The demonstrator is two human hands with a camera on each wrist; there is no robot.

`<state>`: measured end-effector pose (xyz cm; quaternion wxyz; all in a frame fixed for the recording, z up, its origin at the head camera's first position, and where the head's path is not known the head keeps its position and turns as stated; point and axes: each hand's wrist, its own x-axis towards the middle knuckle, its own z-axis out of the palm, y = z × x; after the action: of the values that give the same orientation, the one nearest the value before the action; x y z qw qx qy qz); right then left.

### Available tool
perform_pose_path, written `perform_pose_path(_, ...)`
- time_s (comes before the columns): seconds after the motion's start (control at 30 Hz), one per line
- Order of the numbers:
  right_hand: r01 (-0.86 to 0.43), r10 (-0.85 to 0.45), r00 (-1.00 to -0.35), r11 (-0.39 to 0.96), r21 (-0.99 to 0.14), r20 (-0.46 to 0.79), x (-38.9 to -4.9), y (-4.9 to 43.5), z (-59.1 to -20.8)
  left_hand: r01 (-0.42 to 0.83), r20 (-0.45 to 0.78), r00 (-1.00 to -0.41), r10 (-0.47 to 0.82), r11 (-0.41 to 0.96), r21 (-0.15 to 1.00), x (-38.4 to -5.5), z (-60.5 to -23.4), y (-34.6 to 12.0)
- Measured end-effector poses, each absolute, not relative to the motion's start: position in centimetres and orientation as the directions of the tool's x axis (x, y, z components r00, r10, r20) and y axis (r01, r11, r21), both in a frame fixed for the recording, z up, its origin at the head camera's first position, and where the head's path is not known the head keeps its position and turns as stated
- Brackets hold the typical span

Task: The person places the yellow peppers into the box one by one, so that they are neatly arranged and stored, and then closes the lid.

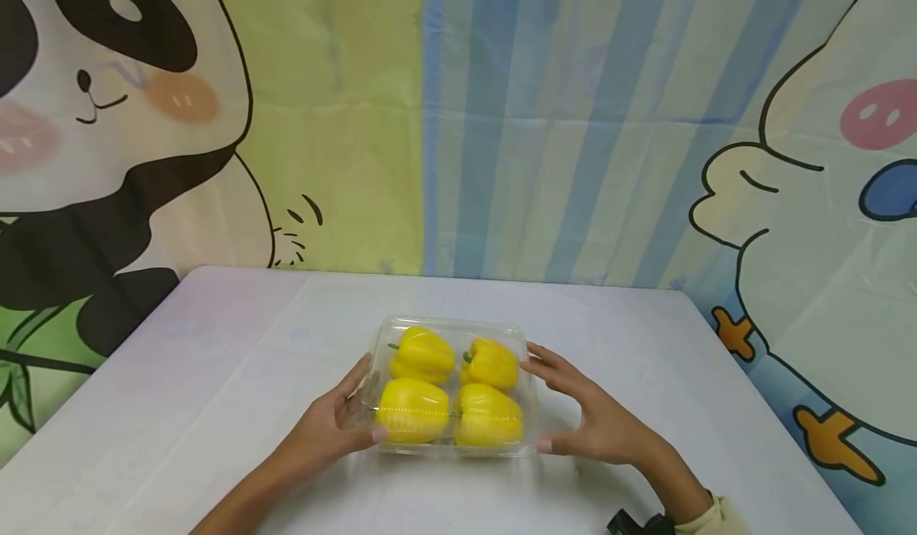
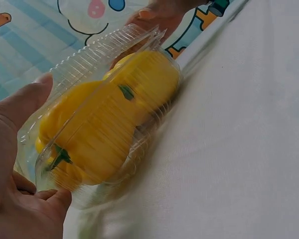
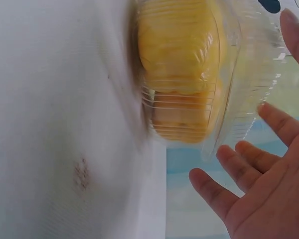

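Several yellow bell peppers with green stems sit inside a clear plastic clamshell box on the white table. The box's see-through lid lies over them. My left hand holds the left side of the box; in the left wrist view its thumb lies on the lid's edge and its fingers bend at the lower corner. At the right side is my right hand, with spread, fairly straight fingers right by the box's rim in the right wrist view.
The white table spreads out on all sides of the box. Behind it hangs a cartoon-printed curtain with a panda and a white animal. A small reddish mark shows on the tabletop in the right wrist view.
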<state>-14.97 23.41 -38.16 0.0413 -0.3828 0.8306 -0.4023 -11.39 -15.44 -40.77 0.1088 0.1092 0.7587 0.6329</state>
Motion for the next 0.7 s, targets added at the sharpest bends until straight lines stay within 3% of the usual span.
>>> perform_pose_path(0.33,-0.615,-0.653,-0.719,0.441,-0.653,0.236,-14.6,23.3,-38.6,0.031,-0.043,-0.964,0.264,0.268,0.963,-11.1,-40.7,-14.8)
perform_pose_path(0.7,-0.608,-0.647,-0.724,0.437,-0.662,0.238,-14.0,22.8,-38.2,0.045,-0.105,-0.959,0.261,0.511,0.859,-10.8,-41.5,-14.2)
